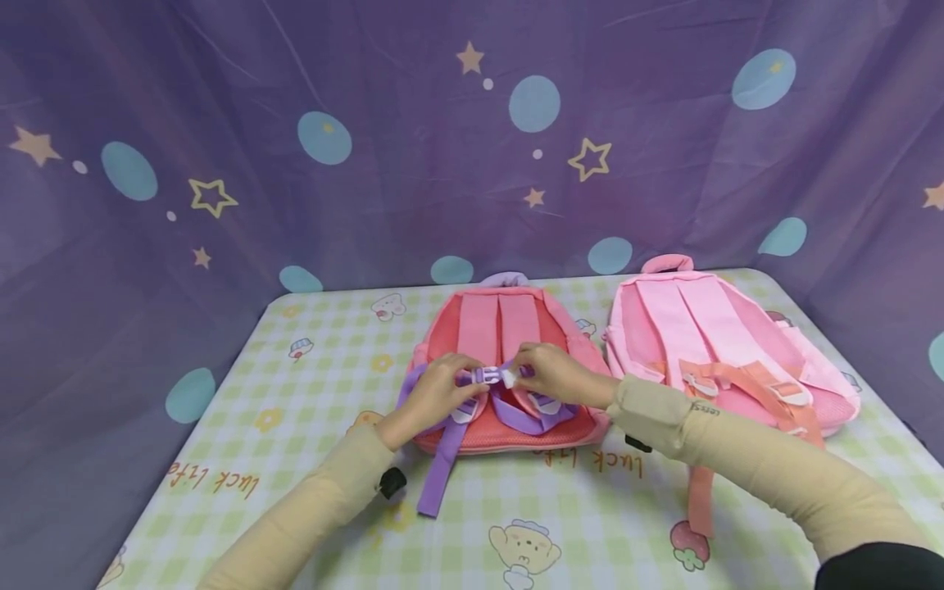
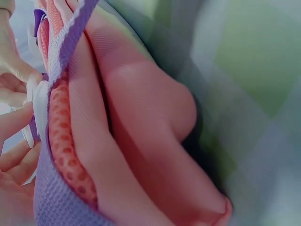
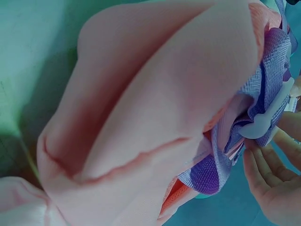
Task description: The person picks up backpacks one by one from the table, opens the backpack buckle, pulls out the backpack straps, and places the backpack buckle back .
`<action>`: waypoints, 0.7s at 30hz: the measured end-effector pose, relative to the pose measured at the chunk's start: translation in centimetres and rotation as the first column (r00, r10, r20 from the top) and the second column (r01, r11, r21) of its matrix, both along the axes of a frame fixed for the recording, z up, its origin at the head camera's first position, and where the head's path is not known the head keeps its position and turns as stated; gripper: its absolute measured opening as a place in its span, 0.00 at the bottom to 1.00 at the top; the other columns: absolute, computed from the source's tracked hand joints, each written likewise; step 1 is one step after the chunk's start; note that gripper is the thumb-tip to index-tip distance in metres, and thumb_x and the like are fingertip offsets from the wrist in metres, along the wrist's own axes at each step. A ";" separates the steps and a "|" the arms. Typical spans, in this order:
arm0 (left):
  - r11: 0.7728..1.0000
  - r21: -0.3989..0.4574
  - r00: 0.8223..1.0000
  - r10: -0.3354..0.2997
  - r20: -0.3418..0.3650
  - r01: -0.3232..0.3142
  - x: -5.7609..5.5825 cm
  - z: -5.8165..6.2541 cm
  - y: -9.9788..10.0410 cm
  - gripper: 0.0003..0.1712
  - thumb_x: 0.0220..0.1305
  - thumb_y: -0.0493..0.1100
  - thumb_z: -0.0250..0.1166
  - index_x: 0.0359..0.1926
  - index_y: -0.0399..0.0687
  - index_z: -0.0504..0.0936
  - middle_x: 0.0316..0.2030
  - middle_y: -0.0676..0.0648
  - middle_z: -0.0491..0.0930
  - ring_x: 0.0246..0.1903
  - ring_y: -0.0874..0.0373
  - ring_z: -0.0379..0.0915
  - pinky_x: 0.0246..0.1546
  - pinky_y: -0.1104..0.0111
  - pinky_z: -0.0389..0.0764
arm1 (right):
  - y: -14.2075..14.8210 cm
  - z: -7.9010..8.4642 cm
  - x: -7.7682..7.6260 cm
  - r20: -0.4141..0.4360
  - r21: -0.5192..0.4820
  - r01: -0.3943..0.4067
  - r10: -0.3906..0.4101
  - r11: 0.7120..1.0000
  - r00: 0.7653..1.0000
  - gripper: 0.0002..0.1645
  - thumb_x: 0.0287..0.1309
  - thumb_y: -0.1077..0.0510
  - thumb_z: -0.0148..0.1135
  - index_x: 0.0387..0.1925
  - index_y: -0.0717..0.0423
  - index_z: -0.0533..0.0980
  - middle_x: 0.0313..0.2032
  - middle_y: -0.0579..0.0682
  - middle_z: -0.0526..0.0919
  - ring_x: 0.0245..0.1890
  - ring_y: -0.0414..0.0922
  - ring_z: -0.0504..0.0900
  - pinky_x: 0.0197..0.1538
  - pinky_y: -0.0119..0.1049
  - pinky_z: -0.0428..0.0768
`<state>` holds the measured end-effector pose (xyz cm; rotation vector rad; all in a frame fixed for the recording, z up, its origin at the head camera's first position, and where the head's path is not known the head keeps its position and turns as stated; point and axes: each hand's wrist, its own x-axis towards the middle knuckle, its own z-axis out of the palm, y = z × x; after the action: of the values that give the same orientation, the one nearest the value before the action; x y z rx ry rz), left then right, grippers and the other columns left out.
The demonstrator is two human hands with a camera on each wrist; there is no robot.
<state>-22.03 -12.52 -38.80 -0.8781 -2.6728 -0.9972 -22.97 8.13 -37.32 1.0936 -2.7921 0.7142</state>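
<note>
Head view: the left hand pinches the white buckle, nearer it; the right hand pinches a white piece just across, long axis running fingertips to fingertips! Left wrist: purple strap beside the fingers. Right wrist: fingertips at purple webbing, exact hold unclear.

The right sleeve hides a lower part of the pink backpack; the sleeve's lettering is too small to read. Fingers partly hide the white buckle. In their own wrist views, the left hand and the right hand are cut by the edge.
</note>
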 end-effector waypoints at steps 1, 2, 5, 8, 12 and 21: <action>1.000 0.006 1.000 0.004 0.003 -0.004 0.0 0.0 -0.1 0.14 0.49 0.41 0.67 0.37 0.40 0.80 0.34 0.46 0.78 0.37 0.55 0.72 0.37 0.64 0.75 | 0.0 0.0 0.0 -0.001 -0.003 0.000 0.000 1.000 1.000 0.11 0.44 0.61 0.66 0.32 0.61 0.80 0.29 0.47 0.76 0.30 0.41 0.76 0.35 0.29 0.75; 1.000 0.013 1.000 0.007 0.009 -0.007 0.0 -0.1 -0.1 0.14 0.49 0.41 0.67 0.37 0.40 0.79 0.34 0.46 0.78 0.37 0.55 0.72 0.37 0.63 0.75 | 0.0 0.0 0.0 -0.002 -0.005 -0.002 0.002 1.000 1.000 0.11 0.44 0.61 0.67 0.32 0.61 0.80 0.29 0.47 0.76 0.30 0.41 0.76 0.35 0.29 0.75; 0.999 0.029 0.999 0.017 0.028 -0.017 -0.1 -0.1 -0.3 0.14 0.49 0.42 0.67 0.37 0.41 0.79 0.34 0.47 0.78 0.37 0.56 0.73 0.36 0.63 0.76 | 0.2 0.0 0.1 -0.001 -0.020 -0.011 0.011 1.000 1.000 0.10 0.44 0.61 0.67 0.31 0.61 0.80 0.29 0.47 0.76 0.30 0.41 0.76 0.35 0.29 0.75; 0.998 0.053 0.998 0.032 0.056 -0.035 -0.1 0.0 -0.4 0.14 0.48 0.41 0.67 0.38 0.42 0.79 0.34 0.47 0.78 0.36 0.56 0.73 0.36 0.63 0.76 | 0.3 0.1 0.2 0.005 -0.038 -0.022 0.022 0.999 1.000 0.09 0.44 0.62 0.66 0.31 0.61 0.80 0.28 0.48 0.75 0.28 0.42 0.75 0.33 0.28 0.73; 0.995 0.072 0.995 0.056 0.088 -0.063 -0.1 0.1 -0.6 0.15 0.48 0.40 0.68 0.40 0.43 0.79 0.35 0.48 0.78 0.36 0.57 0.73 0.36 0.64 0.76 | 0.3 0.0 0.3 0.027 -0.062 -0.023 0.025 0.998 0.999 0.09 0.44 0.62 0.66 0.31 0.62 0.80 0.25 0.48 0.74 0.25 0.43 0.72 0.29 0.27 0.71; 0.985 0.156 0.990 0.055 0.128 -0.075 -0.5 0.4 -1.0 0.16 0.48 0.36 0.67 0.41 0.40 0.78 0.35 0.45 0.79 0.33 0.57 0.73 0.33 0.67 0.76 | 0.1 -0.6 0.2 0.052 -0.073 -0.016 0.020 0.997 0.998 0.10 0.44 0.62 0.66 0.33 0.62 0.80 0.30 0.49 0.78 0.32 0.42 0.76 0.37 0.31 0.76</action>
<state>-22.55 -13.54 -38.39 -0.7137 -2.6537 -1.2694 -22.78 8.24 -37.88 1.1048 -2.7785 0.8508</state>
